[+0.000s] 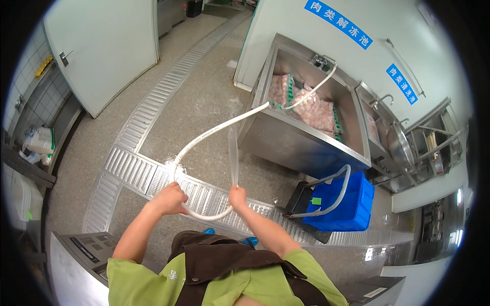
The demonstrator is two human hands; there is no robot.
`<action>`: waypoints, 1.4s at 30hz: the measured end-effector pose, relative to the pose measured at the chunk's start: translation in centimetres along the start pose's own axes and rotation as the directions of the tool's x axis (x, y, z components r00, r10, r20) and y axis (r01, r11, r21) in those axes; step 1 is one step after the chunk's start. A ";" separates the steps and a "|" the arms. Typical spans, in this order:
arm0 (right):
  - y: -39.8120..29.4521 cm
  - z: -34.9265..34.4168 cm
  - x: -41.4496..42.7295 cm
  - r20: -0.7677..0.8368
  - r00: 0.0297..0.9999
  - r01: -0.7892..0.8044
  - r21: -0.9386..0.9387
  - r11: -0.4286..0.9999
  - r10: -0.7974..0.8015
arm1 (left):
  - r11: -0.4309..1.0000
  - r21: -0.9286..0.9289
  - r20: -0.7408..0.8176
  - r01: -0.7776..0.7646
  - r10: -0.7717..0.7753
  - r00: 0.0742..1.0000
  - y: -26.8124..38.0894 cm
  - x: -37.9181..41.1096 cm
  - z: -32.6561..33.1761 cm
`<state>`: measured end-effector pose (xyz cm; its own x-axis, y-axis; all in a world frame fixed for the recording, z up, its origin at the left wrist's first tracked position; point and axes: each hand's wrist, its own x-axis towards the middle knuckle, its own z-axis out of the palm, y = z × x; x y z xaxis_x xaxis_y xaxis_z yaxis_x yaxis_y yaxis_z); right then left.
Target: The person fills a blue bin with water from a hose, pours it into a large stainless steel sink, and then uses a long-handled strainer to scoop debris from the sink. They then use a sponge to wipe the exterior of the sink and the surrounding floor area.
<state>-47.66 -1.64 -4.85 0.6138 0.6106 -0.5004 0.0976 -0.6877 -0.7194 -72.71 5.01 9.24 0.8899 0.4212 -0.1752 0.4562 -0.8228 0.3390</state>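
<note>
A white hose runs from the faucet of a stainless steel sink, over the sink's front edge, and down to my hands. My left hand is closed around it. Beyond it the hose bends in a loop to my right hand, which grips it near its end. A stream of water leaves the hose at my right hand and lands on the floor between the door and the sink. Clear bags of pale pink meat lie in the sink.
A blue plastic crate rests on a black trolley at my right. Metal drain grates cross the wet floor. At left are a white door and shelving. A second sink with a large metal bowl adjoins the first.
</note>
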 end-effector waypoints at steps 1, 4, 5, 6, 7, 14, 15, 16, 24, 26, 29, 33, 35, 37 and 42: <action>2.1 0.2 -0.3 -0.029 0.999 -0.026 0.014 1.000 0.027 | 1.000 -0.005 0.017 0.000 0.000 1.000 0.4 0.0 0.9; 9.2 -1.5 -0.8 -0.037 0.998 -0.055 -0.109 0.993 0.051 | 0.997 -0.001 0.118 -0.082 0.082 0.990 2.3 1.2 4.3; 11.3 -2.5 -0.9 -0.012 0.994 -0.114 -0.121 0.986 0.113 | 0.994 -0.015 0.176 -0.111 0.111 0.978 3.2 1.9 5.5; 13.1 -3.7 -0.6 0.011 0.999 0.039 -0.267 0.963 -0.037 | 0.992 -0.016 0.261 -0.129 0.128 0.957 4.2 2.9 6.6; 14.5 -5.1 -0.2 0.024 0.992 0.124 -0.393 0.911 -0.124 | 0.989 -0.012 0.268 -0.147 0.145 0.952 5.2 3.8 7.5; 14.2 -12.8 4.0 0.339 0.911 0.411 -0.677 0.611 -0.237 | 0.964 -0.045 0.284 -0.264 0.266 0.921 9.0 8.8 6.8; 13.7 -13.7 3.9 0.296 0.939 0.316 -0.542 0.779 -0.175 | 0.955 -0.027 0.254 -0.295 0.292 0.922 9.3 9.6 6.1; 13.2 -14.7 3.7 0.212 0.975 0.123 -0.235 0.964 -0.072 | 0.948 0.003 0.224 -0.318 0.309 0.924 9.7 10.3 5.4; 15.9 -25.5 -1.4 0.167 0.939 -0.270 0.899 0.345 0.301 | 0.900 0.104 -0.025 -0.423 0.428 0.904 15.4 21.3 3.7; 18.3 -28.0 -2.6 0.144 0.936 -0.234 0.937 0.260 0.322 | 0.893 0.090 -0.089 -0.440 0.448 0.890 17.6 24.7 3.5; 22.2 -31.3 -4.4 0.143 0.935 -0.204 0.965 0.164 0.324 | 0.897 0.075 -0.230 -0.435 0.440 0.868 21.2 29.9 1.6; 26.6 -35.8 -7.3 0.050 0.919 -0.090 0.992 0.085 0.391 | 0.955 0.002 -0.378 -0.295 0.274 0.884 24.5 35.6 -4.2; 28.3 -38.4 -8.0 0.000 0.895 -0.032 0.997 0.064 0.447 | 0.986 0.013 -0.389 -0.168 0.160 0.907 25.3 38.2 -7.6; 29.4 -40.6 -8.4 -0.043 0.876 0.030 0.999 0.036 0.481 | 0.991 0.059 -0.429 -0.118 0.132 0.893 25.6 40.7 -10.5; 29.7 -44.0 -7.6 -0.088 0.851 0.095 0.995 0.014 0.517 | 0.995 0.094 -0.383 -0.046 0.079 0.920 24.7 46.3 -14.6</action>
<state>-14.98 -44.02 -1.25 0.6420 0.1297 -0.7556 -0.7205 0.4391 -0.5368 -20.27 9.73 22.99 0.8555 0.4691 0.2192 0.4126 -0.8734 0.2587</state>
